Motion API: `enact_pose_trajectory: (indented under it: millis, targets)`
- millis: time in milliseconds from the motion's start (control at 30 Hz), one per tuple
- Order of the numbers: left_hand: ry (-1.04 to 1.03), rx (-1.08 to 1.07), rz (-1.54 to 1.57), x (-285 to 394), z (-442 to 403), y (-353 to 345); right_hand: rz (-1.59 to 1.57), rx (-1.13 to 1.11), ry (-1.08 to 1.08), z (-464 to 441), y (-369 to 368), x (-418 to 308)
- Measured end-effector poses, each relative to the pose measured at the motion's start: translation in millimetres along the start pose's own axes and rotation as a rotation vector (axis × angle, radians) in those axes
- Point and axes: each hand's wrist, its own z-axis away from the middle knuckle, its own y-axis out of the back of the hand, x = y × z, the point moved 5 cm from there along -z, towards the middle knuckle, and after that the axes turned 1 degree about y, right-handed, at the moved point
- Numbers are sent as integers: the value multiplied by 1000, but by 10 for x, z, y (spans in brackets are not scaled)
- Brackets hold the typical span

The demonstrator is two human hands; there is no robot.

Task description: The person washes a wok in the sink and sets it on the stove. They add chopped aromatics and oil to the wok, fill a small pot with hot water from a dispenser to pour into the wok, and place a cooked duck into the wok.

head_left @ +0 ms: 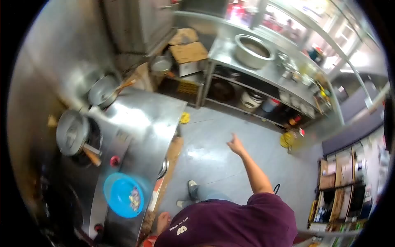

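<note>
My right hand [235,145] is held out over the grey floor at the end of a bare forearm. One finger points away from me, the thumb stands apart, and no object shows in it. Low by my body, my left hand [163,221] is beside the steel counter's front edge, partly hidden by my purple shirt; its fingers are not clear. The nearest large thing to it is a blue plastic basin [116,187] on the counter, with small pale and purplish pieces [134,199] inside, perhaps cut vegetables. Something red [149,241] shows just below my left hand.
On the left, pans [72,132] with wooden handles rest by the steel counter [142,119]. Ahead stands a steel shelf table [224,51] with a large pot [254,53]. Cardboard boxes [189,52] sit in the corner. An oil bottle [289,139] stands on the floor.
</note>
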Motion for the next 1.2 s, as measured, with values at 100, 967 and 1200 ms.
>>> enact_pose_trajectory:
  millis: [100, 967, 1200]
  targets:
    - [-24, -65, -13, 487, -273, -311, 252, 477, -314, 318, 899, 2453]
    - [-424, 5, -295, 4613, -2385, -2567, -134, 606, 1049, -4024, 3928, -2753]
    - [-319, 227, -33, 5047, -2276, -2279, -154, 899, 1511, -4150, 4893, -5733]
